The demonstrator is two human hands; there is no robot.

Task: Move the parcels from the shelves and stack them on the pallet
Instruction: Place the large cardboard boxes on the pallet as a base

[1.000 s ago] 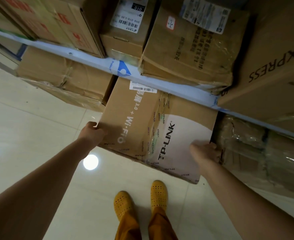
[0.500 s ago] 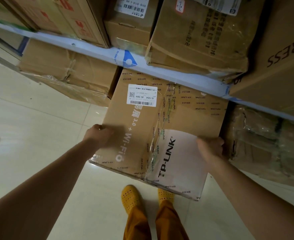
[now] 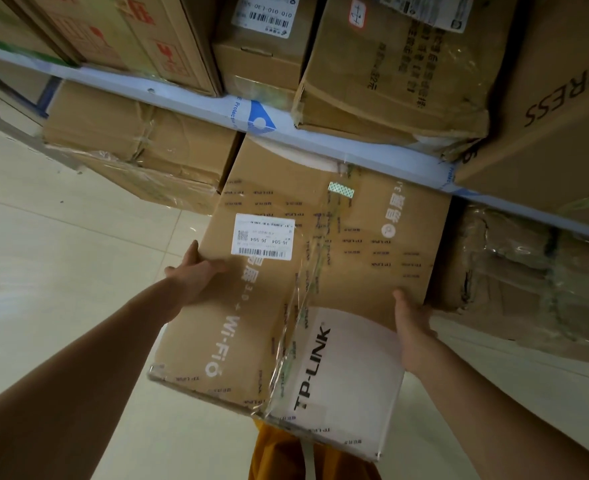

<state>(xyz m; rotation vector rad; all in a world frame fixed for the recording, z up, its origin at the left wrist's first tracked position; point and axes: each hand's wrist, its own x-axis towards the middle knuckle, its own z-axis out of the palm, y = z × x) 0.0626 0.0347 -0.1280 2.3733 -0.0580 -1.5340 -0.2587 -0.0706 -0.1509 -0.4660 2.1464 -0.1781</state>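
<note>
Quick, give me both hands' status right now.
Left hand: holding the left side of the cardboard box, thumb on top.
Right hand: holding the box's right side; its fingers are hidden.

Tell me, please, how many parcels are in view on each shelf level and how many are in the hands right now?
Upper shelf parcels: 5 (two red-printed boxes at left, small labelled box, crumpled box, EXPRESS box)
Lower shelf parcels: 2 (taped box, wrapped box)
Parcel held by left hand and right hand: 1 (TP-LINK box)
Total: 8
</note>
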